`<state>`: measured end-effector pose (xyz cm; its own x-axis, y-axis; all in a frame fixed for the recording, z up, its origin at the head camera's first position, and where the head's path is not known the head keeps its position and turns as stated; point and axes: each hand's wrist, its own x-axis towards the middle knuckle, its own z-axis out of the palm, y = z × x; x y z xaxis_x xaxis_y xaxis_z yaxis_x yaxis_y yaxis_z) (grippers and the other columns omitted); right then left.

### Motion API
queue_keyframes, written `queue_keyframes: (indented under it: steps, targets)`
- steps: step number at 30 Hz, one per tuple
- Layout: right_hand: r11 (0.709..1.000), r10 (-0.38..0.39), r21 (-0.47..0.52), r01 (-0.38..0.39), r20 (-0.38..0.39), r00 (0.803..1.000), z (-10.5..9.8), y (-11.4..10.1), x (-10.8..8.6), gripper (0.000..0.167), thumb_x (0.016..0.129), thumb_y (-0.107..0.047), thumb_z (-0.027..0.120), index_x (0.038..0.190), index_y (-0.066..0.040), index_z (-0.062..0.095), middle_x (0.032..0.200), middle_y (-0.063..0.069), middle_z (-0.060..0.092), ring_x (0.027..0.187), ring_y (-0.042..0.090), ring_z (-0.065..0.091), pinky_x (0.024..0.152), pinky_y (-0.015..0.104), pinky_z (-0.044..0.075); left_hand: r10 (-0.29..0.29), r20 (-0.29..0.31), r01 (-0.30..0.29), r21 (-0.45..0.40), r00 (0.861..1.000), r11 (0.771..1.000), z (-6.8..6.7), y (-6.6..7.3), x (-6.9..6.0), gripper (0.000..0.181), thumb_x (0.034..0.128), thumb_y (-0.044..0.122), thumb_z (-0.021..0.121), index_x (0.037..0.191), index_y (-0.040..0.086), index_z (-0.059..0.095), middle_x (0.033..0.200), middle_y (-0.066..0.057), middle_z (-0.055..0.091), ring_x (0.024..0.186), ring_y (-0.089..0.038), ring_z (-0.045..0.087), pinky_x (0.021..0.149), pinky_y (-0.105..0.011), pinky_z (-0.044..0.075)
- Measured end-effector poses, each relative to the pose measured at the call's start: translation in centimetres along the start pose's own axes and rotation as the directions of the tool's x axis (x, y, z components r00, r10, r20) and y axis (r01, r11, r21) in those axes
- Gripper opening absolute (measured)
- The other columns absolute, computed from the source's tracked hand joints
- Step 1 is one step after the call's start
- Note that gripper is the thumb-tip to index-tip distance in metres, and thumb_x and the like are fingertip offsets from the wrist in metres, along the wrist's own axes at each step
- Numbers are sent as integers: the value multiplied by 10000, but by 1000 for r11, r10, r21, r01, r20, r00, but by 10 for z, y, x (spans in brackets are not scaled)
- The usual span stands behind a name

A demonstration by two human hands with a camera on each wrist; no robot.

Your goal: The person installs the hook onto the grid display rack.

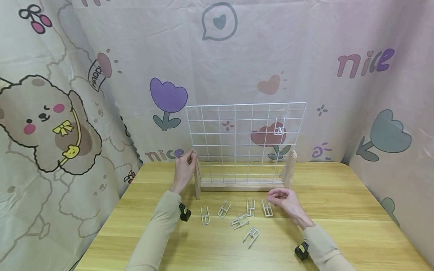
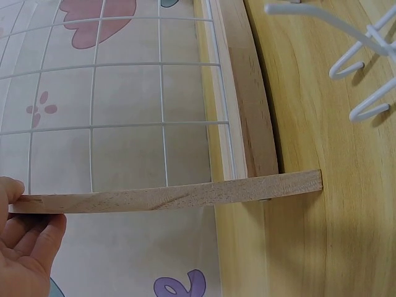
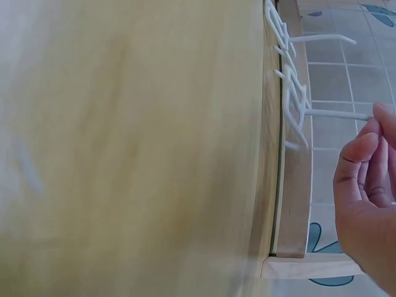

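Note:
A white wire grid panel [image 1: 246, 104] stands upright in a wooden base [image 1: 242, 187]. My left hand [image 1: 184, 167] grips the upper part of the left wooden post [image 2: 167, 197], thumb on one side and curled fingers on the other. Low at the right front of the panel, my right hand [image 1: 288, 203] pinches the prong tip of a white wire hook [image 3: 337, 114]. That hook is the rightmost of the group lying on the table. Another wire hook [image 1: 279, 131] hangs on the grid's upper right.
Several more white wire hooks lie scattered in front of the base, among them a left one [image 1: 205, 216] and a near one [image 1: 252, 236]. The wooden table [image 1: 339, 210] reaches back to a printed curtain [image 1: 220, 64] behind the panel.

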<state>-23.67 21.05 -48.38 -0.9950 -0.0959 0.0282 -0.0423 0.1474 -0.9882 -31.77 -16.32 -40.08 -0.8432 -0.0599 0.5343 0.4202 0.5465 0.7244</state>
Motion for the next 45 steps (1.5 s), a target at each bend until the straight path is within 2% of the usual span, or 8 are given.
queue_keyframes:
  steps: [9, 17, 22, 27, 31, 35, 41, 45]
  targets:
    - [1000, 18, -13, -18, -16, 1000, 0, 2, 0, 357, 842, -12, 752, 1134, 145, 618, 850, -71, 710, 758, 50, 650, 718, 226, 593, 3, 2, -3, 7, 1000, 1000, 0, 0, 0, 374, 1035, 132, 561, 1347, -75, 569, 1234, -283, 669, 1149, -401, 675, 952, -435, 580]
    - [998, 47, -29, -48, -33, 998, 0, 3, 1, 331, 830, -28, 768, 1102, 116, 647, 864, -36, 720, 775, 63, 638, 721, 208, 575, -25, 3, 25, 4, 1000, 1000, 0, 2, 0, 401, 1032, 137, 568, 1361, -90, 545, 1258, -286, 651, 1163, -403, 665, 958, -437, 576]
    - [997, 28, -75, -26, 34, 999, -1, 3, 0, 365, 834, -44, 769, 1128, 124, 633, 1019, 127, 735, 838, 83, 649, 770, 217, 552, -29, 1, 29, -5, 1000, 1000, 0, 4, 0, 396, 1029, 128, 571, 1355, -94, 547, 1252, -295, 652, 1162, -412, 665, 956, -440, 577]
    - [994, 46, -108, -34, 112, 993, -3, 8, -2, 466, 827, -13, 754, 1223, 147, 567, 1121, 255, 677, 860, 113, 657, 723, 255, 580, -26, -23, 26, -6, 999, 1000, 2, 4, -1, 365, 1023, 115, 575, 1329, -84, 580, 1222, -294, 670, 1143, -419, 677, 957, -460, 579]
    - [993, 77, -102, -62, 151, 986, -3, 9, -4, 542, 807, 25, 737, 1281, 165, 513, 1068, 195, 662, 831, 113, 648, 650, 243, 570, -25, -54, 25, -4, 998, 1000, 4, 4, -2, 349, 1009, 107, 596, 1298, -87, 598, 1192, -292, 684, 1117, -422, 690, 952, -471, 581]
    - [993, 96, -82, -84, 160, 982, -3, 10, -5, 555, 788, 42, 734, 1273, 179, 499, 1011, 111, 646, 781, 102, 611, 595, 215, 537, 0, -96, 1, 1, 995, 1000, 3, 6, -3, 310, 991, 98, 625, 1238, -89, 640, 1154, -285, 701, 1079, -410, 706, 918, -471, 594]
    - [991, 63, -126, -42, 169, 984, -6, 15, -3, 476, 784, 28, 743, 1188, 182, 543, 981, 164, 673, 742, 82, 595, 565, 204, 518, 28, -131, -24, 33, 991, 999, 2, 6, -3, 279, 979, 100, 646, 1183, -87, 676, 1076, -260, 737, 901, -369, 767, 800, -470, 647]
    - [987, 63, -155, -36, 172, 983, -6, 14, -4, 455, 775, 29, 750, 1160, 178, 559, 964, 184, 676, 756, 92, 596, 555, 203, 518, 30, -129, -25, 41, 991, 999, 3, 5, -2, 281, 976, 97, 648, 1186, -89, 674, 1076, -255, 740, 884, -353, 772, 772, -462, 651]
